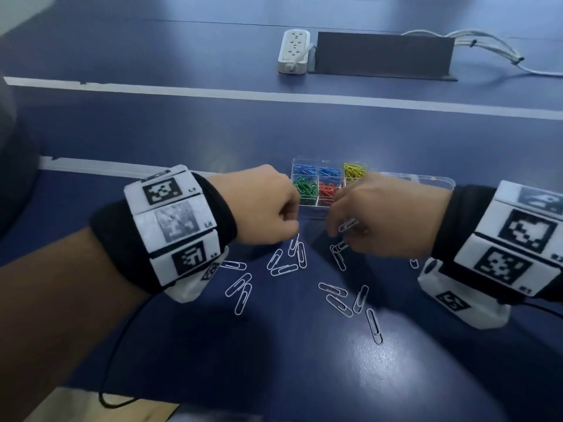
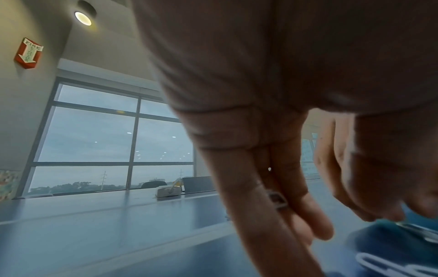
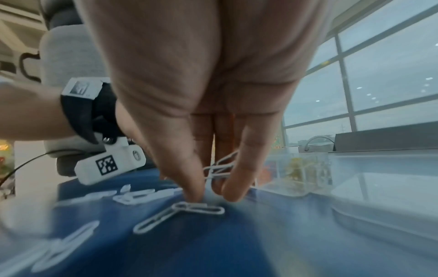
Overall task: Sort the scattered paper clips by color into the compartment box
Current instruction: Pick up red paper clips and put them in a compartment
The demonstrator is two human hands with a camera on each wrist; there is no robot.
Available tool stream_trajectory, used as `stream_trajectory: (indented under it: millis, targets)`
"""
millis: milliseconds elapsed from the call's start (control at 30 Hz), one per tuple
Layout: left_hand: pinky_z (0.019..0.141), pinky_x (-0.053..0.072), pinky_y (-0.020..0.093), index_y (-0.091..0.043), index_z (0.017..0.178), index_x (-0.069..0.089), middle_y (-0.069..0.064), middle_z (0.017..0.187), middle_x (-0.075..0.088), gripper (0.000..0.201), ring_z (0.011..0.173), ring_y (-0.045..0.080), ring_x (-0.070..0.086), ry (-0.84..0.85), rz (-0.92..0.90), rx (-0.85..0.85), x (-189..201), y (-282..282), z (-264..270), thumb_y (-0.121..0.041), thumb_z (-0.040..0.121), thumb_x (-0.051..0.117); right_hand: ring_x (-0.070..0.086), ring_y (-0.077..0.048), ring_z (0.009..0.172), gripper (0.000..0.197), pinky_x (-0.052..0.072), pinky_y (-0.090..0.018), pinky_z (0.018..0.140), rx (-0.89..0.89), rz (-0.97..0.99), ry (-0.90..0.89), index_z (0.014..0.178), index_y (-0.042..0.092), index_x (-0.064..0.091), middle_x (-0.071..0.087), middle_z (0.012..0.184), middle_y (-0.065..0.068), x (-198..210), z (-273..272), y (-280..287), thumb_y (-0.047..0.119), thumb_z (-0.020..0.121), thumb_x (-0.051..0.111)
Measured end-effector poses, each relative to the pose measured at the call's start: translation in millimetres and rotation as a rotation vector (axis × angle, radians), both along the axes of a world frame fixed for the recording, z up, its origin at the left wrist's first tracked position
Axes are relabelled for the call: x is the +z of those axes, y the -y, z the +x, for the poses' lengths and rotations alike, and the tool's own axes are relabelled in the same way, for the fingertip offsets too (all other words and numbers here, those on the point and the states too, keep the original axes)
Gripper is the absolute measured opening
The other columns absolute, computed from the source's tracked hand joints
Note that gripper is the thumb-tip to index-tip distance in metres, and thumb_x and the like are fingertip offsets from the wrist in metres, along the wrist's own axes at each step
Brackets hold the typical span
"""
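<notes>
A: Pinching a small bunch of white wire paper clips (image 3: 219, 166), the right hand (image 1: 385, 214) has its grip closed round them, thumb and fingers pointing down at the dark blue table (image 1: 289, 360); its thumb tip touches another pair of white clips (image 3: 180, 215) lying flat there.

B: And the left hand (image 1: 262, 205)?

A: Its fingers are curled under, just above the table. The left wrist view shows something small and pale between two fingers (image 2: 279, 201), too blurred to name, so I cannot tell whether that grip holds a clip.

B: Where are the rest of the clips?

A: More loose white paper clips (image 1: 338, 296) lie scattered on the table below and between both hands. Just beyond the knuckles sits the clear plastic compartment box (image 1: 307, 205), with blue clips (image 1: 304, 170) in its far compartments, yellow clips (image 1: 353, 170) at the far right, green clips (image 1: 306, 185) near left and red clips (image 1: 327, 188) beside them.

B: Anything further out?

A: A white power strip (image 1: 294, 51) beside a dark upright panel (image 1: 384, 54), well beyond the box.
</notes>
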State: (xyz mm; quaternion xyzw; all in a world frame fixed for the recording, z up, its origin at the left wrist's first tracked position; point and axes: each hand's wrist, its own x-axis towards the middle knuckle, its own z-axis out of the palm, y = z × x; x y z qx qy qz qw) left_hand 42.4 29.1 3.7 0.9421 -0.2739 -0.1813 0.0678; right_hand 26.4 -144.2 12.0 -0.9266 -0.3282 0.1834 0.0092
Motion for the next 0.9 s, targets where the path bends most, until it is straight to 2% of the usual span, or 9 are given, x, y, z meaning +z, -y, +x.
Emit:
stream_trajectory:
  millis: [67, 133, 300, 400, 500, 633, 767, 833, 900]
  targets:
    - [0.07, 0.048, 0.028, -0.02, 0.079, 0.064, -0.005, 0.071, 0.06, 0.027, 0.07, 0.015, 0.052, -0.006, 0.058, 0.017, -2.1, 6.8, -0.5, -0.046, 0.077, 0.062, 0.06, -0.018, 0.099, 0.022, 0.05, -0.035, 0.087, 0.069, -0.03, 0.004, 0.1, 0.027, 0.068, 0.068, 0.102, 0.005, -2.1, -2.3, 1.0, 0.021, 0.081, 0.057]
    - [0.065, 0.044, 0.026, -0.019, 0.08, 0.066, -0.005, 0.071, 0.059, 0.032, 0.069, 0.015, 0.05, 0.005, 0.106, 0.017, -3.7, 13.5, 1.1, -0.05, 0.071, 0.068, 0.059, -0.017, 0.101, 0.023, 0.05, -0.034, 0.087, 0.106, -0.043, 0.026, 0.102, 0.028, 0.066, 0.067, 0.105, 0.005, -3.5, -4.0, 2.1, 0.021, 0.084, 0.056]
    - [0.06, 0.041, 0.023, -0.022, 0.078, 0.068, -0.011, 0.062, 0.051, 0.005, 0.065, 0.01, 0.05, 0.006, 0.102, -0.022, -1.8, 22.7, 0.6, -0.025, 0.074, 0.069, 0.06, -0.019, 0.096, 0.027, 0.047, -0.028, 0.076, 0.096, -0.002, 0.052, 0.103, 0.03, 0.062, 0.066, 0.104, 0.004, -7.3, -13.3, 6.7, 0.016, 0.083, 0.049]
    - [0.063, 0.042, 0.022, -0.025, 0.078, 0.066, -0.013, 0.062, 0.05, 0.015, 0.068, 0.01, 0.052, -0.031, 0.058, -0.022, -2.1, 23.1, -2.5, -0.012, 0.076, 0.058, 0.059, -0.021, 0.093, 0.027, 0.045, -0.027, 0.07, 0.026, 0.005, 0.024, 0.104, 0.027, 0.059, 0.065, 0.103, 0.001, -11.9, -16.0, 8.1, 0.015, 0.08, 0.052]
    - [0.066, 0.042, 0.024, -0.029, 0.079, 0.061, -0.013, 0.068, 0.05, 0.02, 0.073, 0.012, 0.052, -0.042, 0.041, -0.02, -2.7, 23.5, -4.9, -0.011, 0.074, 0.055, 0.058, -0.018, 0.097, 0.031, 0.038, -0.024, 0.068, 0.005, 0.028, 0.019, 0.106, 0.029, 0.061, 0.064, 0.105, 0.004, -13.7, -16.2, 8.4, 0.015, 0.08, 0.052]
    - [0.066, 0.042, 0.024, -0.028, 0.083, 0.064, -0.015, 0.066, 0.049, 0.02, 0.062, 0.002, 0.045, -0.034, 0.004, -0.003, -3.5, 21.3, -4.7, -0.012, 0.074, 0.055, 0.06, -0.015, 0.09, 0.029, 0.049, -0.027, 0.078, -0.049, 0.114, -0.016, 0.1, 0.031, 0.069, 0.069, 0.099, 0.006, -10.4, -18.2, 8.6, 0.018, 0.079, 0.054]
    - [0.061, 0.042, 0.016, -0.028, 0.082, 0.065, -0.011, 0.061, 0.057, 0.02, 0.058, -0.002, 0.05, -0.047, -0.058, 0.033, 1.7, 16.8, -0.3, -0.011, 0.076, 0.054, 0.059, -0.006, 0.061, 0.016, 0.051, -0.021, 0.069, -0.361, 0.381, -0.28, 0.083, 0.025, 0.074, 0.072, 0.076, 0.004, -11.7, -12.6, 9.9, 0.014, 0.075, 0.064]
    - [0.065, 0.046, 0.018, -0.028, 0.082, 0.064, -0.01, 0.062, 0.062, 0.022, 0.058, 0.001, 0.055, -0.079, -0.113, 0.085, 4.5, 13.9, 3.4, -0.011, 0.079, 0.051, 0.06, -0.009, 0.053, 0.016, 0.051, -0.02, 0.057, -0.531, 0.548, -0.523, 0.076, 0.018, 0.072, 0.07, 0.063, 0.0, -10.8, -8.8, 13.0, 0.003, 0.076, 0.066]
    - [0.066, 0.05, 0.019, -0.026, 0.083, 0.063, -0.008, 0.058, 0.063, 0.023, 0.057, 0.01, 0.065, -0.192, -0.222, 0.164, 4.1, 11.0, 8.6, -0.009, 0.084, 0.047, 0.059, -0.01, 0.049, 0.016, 0.05, -0.017, 0.05, -0.593, 0.601, -0.628, 0.075, 0.012, 0.071, 0.068, 0.057, -0.001, -8.5, -4.4, 17.7, -0.003, 0.077, 0.065]
